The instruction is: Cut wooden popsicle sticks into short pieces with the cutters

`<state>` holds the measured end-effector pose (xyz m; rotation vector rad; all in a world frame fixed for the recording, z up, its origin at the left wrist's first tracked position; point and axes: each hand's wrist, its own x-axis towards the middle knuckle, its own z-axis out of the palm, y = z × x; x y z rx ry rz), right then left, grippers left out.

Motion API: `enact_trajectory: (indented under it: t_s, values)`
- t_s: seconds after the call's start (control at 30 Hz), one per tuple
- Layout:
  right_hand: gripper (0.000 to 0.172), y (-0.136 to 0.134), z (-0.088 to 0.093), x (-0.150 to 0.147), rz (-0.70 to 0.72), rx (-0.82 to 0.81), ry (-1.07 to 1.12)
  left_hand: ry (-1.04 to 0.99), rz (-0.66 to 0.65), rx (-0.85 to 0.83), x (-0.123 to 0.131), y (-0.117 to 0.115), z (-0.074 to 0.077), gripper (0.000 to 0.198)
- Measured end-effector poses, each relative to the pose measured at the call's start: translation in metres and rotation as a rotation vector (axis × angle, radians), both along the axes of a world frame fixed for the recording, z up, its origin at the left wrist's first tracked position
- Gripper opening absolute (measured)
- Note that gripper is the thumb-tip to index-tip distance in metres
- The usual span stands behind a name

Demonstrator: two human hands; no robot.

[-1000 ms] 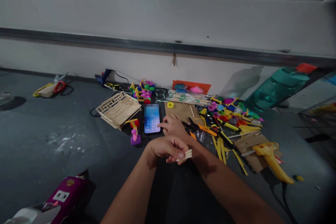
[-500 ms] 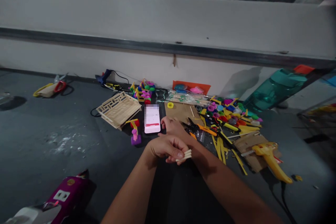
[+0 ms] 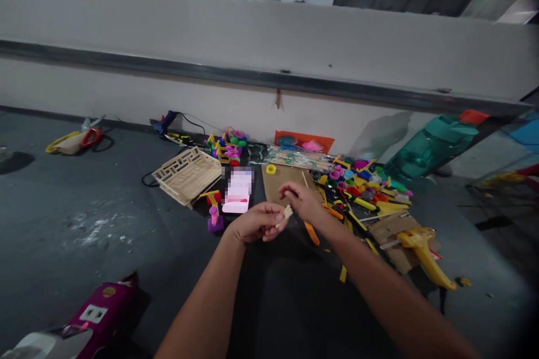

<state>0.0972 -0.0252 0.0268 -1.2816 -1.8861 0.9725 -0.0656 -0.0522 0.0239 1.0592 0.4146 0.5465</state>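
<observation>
Left hand [image 3: 255, 222] around wooden sticks [image 3: 285, 216]

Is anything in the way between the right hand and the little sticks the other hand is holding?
No, nothing visible is in the way. The right hand is close beside the short pale sticks, which are pinched in the left hand, and only a small open gap lies between them.
</observation>
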Motion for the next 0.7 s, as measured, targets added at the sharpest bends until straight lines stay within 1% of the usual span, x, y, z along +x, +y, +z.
enact_trajectory:
  t_s: [0.03,0.1,0.17,0.23,0.27,0.37,0.47,0.6,0.7]
  values:
    - [0.021,-0.005,0.002,0.011,-0.048,-0.030,0.060,0.042,0.074,0.028,0.002,0.002,-0.002,0.033]
    - [0.027,-0.018,0.003,0.026,-0.078,-0.107,0.182,0.174,0.198,0.118,0.008,0.005,-0.005,0.033]
    - [0.031,-0.031,0.000,0.033,-0.131,-0.175,0.281,0.306,0.257,0.224,0.016,0.007,-0.010,0.032]
    - [0.031,-0.040,-0.006,0.034,-0.187,-0.226,0.355,0.374,0.250,0.293,0.025,0.007,-0.015,0.033]
    - [0.029,-0.042,-0.009,0.033,-0.193,-0.243,0.385,0.391,0.238,0.306,0.029,0.006,-0.016,0.033]
    - [0.021,-0.043,-0.014,0.030,-0.180,-0.254,0.448,0.436,0.218,0.313,0.037,0.004,-0.019,0.033]
    - [0.017,-0.040,-0.017,0.031,-0.218,-0.234,0.454,0.485,0.225,0.303,0.039,0.004,-0.019,0.033]
    - [0.020,-0.038,-0.019,0.035,-0.336,-0.227,0.461,0.495,0.272,0.279,0.040,0.004,-0.020,0.036]
    - [0.023,-0.036,-0.022,0.035,-0.384,-0.243,0.512,0.502,0.264,0.276,0.043,0.003,-0.020,0.038]
